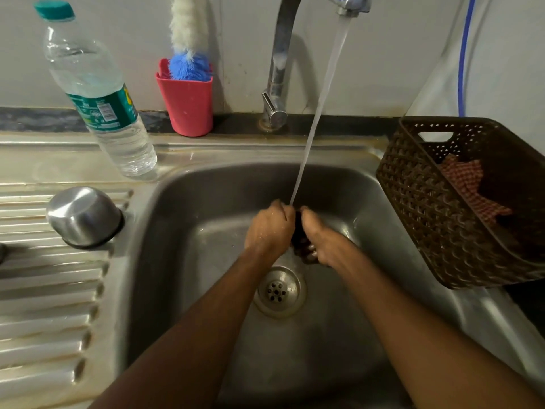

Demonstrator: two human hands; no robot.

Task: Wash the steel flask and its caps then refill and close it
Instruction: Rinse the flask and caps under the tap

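Left hand (269, 228), right hand (320, 240) curl round dark cap (298, 231) between them, under stream (312, 128).

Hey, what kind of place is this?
Most likely a home kitchen sink area: a steel sink with a ribbed drainboard, a running tap, and a bottle brush in a red holder.

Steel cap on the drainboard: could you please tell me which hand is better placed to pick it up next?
Probably the left hand: the steel cap sits on the drainboard on that side, while the right hand grips the dark object.
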